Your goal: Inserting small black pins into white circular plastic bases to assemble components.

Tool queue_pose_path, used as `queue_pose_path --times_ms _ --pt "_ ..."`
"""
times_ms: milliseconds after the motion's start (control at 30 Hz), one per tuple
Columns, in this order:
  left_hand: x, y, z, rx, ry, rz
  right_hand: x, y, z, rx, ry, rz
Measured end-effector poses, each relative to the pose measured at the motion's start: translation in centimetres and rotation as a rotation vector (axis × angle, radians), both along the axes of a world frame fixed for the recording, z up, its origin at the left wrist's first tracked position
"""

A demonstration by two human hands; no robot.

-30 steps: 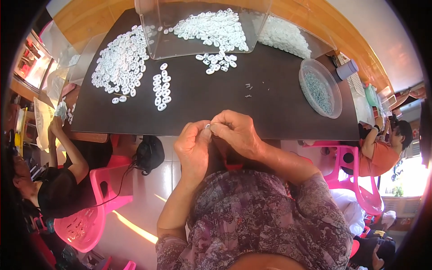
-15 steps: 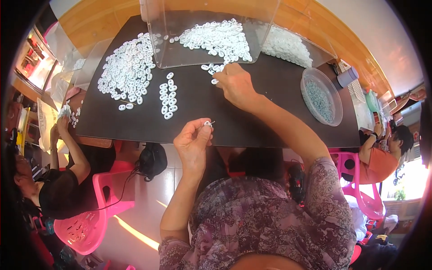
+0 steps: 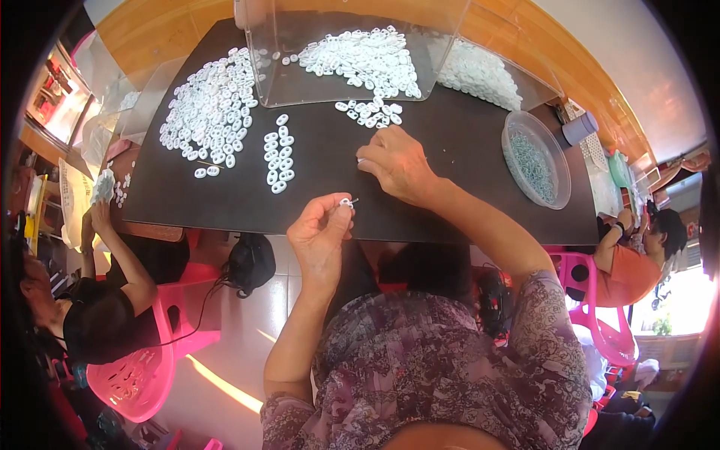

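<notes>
My left hand (image 3: pixel 321 232), just over the table's near edge, pinches a small white oval piece (image 3: pixel 346 202) between thumb and fingertips. A thin metal pin (image 3: pixel 355 199) sticks out of that piece to the right. My right hand (image 3: pixel 397 161) is closed above the dark table, farther off and to the right. A bit of white shows at its fingertips; most of what it pinches is hidden. Beyond it lies a loose cluster of white two-holed oval pieces (image 3: pixel 371 112). To the left, more such pieces stand in a double row (image 3: pixel 279 161).
A large heap of white pieces (image 3: pixel 206 112) covers the table's left. Another heap (image 3: pixel 360 60) spills from a clear box (image 3: pixel 270 97) at the back. A round clear tub (image 3: pixel 564 184) of small metal pins stands at right. Co-workers sit at both sides.
My right hand has drawn back from the white cluster toward me, with a bit of white in its fingertips. The left hand stays nearly still with its piece.
</notes>
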State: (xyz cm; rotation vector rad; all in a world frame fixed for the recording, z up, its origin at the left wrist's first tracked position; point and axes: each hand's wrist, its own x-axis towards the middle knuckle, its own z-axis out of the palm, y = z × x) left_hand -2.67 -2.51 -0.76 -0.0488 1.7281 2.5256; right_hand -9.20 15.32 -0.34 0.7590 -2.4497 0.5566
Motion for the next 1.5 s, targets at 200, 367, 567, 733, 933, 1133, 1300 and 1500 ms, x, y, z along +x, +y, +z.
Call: queue_pose_path --times_ms 200,367,567,733,933,1133,1300,1500 --pt "0.0 0.0 -0.1 -0.006 0.005 0.009 0.5 0.1 -0.3 -0.077 -0.062 -0.026" --pt "0.1 0.0 0.1 -0.015 0.009 0.006 0.4 0.4 -0.9 -0.116 0.01 -0.005" --pt "0.1 0.0 0.1 -0.002 0.028 0.01 2.2 -0.2 1.5 -0.809 -0.856 -0.032" --pt "0.4 -0.2 0.5 0.017 0.021 0.019 3.7 -1.2 2.9 -0.893 -0.977 0.006" --pt "0.9 -0.3 0.4 0.074 0.094 0.062 4.9 -1.6 2.8 -1.006 -1.015 0.044" --pt "1.5 -0.2 0.6 0.067 0.061 0.013 6.0 -2.4 3.1 -1.101 -0.986 0.024" --pt "1.6 -0.1 0.7 0.083 0.043 0.02 6.4 -2.8 3.2 -1.101 -0.973 -0.004" --pt "1.7 0.0 0.5 0.056 0.044 0.016 6.7 -2.9 2.8 -1.089 -0.976 -0.01"
